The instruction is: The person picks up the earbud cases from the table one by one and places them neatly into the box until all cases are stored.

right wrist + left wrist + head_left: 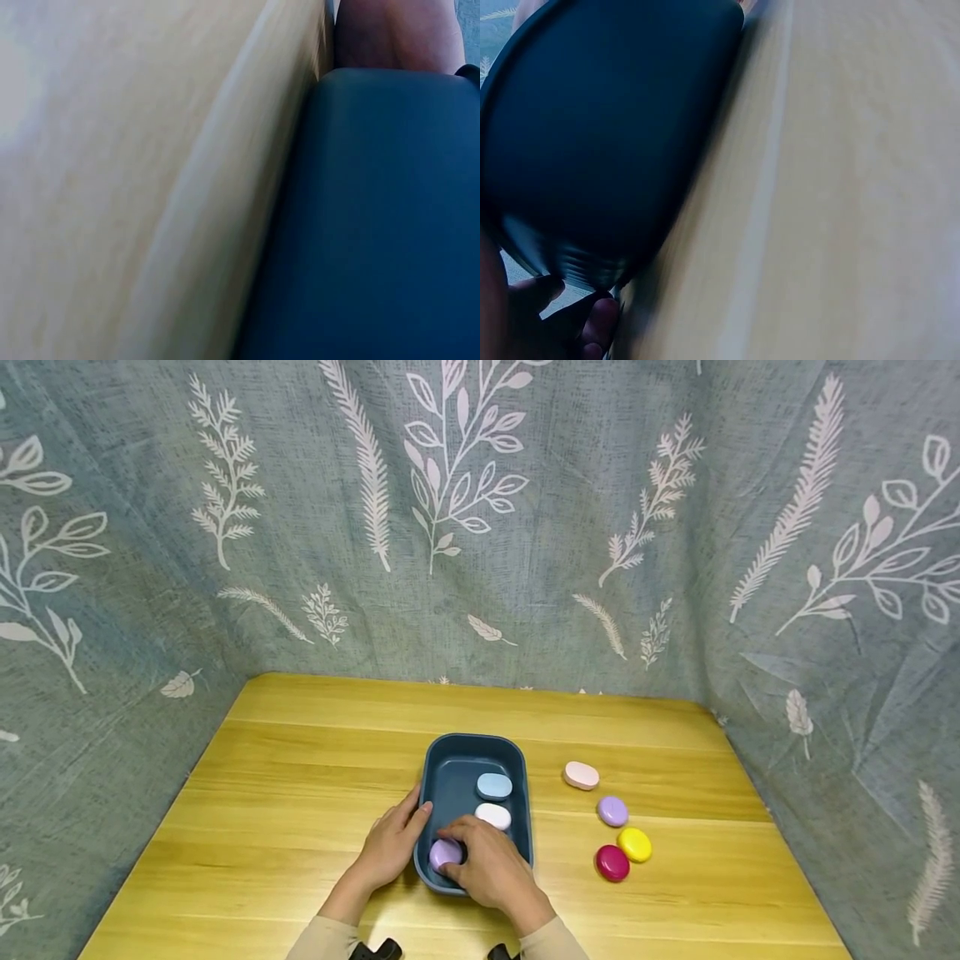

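A dark blue tray (472, 745) sits mid-table. In it lie a light blue oval case (494, 786), a white one (492, 816) and, at the near end, a purple one (442, 855). My right hand (459, 850) reaches over the tray's near rim and its curled fingers pinch the purple case. My left hand (415, 828) holds the tray's left rim, thumb on top, fingers against the outer wall. In the left wrist view the tray's wall (607, 135) fills the left side, with fingertips (596, 322) below it. The right wrist view shows only the tray wall (375, 225) and table.
To the right of the tray, on the wooden table (285, 793), lie a pink case (581, 775), a lilac one (612, 811), a yellow one (634, 844) and a magenta one (612, 862). A leaf-print grey curtain (480, 527) closes in the back and both sides.
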Demonstrator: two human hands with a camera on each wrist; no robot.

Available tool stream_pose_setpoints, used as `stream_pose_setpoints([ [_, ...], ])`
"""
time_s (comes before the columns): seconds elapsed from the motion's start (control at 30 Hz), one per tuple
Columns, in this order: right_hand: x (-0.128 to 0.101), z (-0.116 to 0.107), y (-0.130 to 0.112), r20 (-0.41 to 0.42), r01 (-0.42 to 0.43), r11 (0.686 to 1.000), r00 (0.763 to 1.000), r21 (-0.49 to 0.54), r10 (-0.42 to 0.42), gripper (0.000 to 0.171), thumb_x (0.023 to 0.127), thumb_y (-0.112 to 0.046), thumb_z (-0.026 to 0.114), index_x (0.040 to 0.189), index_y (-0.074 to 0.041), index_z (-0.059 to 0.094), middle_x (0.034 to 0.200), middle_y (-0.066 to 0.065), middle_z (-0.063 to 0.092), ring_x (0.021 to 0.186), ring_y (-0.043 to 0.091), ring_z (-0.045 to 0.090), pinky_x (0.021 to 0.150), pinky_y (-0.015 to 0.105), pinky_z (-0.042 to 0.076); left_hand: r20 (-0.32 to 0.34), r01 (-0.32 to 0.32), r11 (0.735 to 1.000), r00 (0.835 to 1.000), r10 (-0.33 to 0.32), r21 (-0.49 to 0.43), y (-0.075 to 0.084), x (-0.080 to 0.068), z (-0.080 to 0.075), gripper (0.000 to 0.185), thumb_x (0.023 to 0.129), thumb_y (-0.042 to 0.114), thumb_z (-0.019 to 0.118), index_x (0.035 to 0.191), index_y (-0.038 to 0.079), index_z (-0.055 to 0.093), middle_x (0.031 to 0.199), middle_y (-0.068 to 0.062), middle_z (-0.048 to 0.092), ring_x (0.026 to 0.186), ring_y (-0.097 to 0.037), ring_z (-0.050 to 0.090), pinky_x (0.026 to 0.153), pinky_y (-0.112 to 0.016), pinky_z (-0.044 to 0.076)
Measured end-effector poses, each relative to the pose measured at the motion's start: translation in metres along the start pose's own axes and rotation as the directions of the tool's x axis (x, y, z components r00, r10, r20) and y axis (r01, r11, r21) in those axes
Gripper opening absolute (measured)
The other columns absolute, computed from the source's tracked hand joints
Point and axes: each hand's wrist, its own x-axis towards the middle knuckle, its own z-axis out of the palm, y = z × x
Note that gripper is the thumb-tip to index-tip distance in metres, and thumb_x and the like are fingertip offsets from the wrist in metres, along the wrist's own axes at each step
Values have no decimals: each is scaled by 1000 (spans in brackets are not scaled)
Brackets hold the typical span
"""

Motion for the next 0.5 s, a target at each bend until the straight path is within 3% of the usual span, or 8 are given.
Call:
stream_pose_setpoints([
  [0.5,-1,0,2,-55,52,999,997,8,-52,45,86,-31,86,127,-16,75,124,-7,70,114,15,67,97,39,55,6,-10,1000,1000,10,-1,-1,1,-1,68,108,61,36,163,22,35,159,-13,49,148,-41,43,118,-70,28],
])
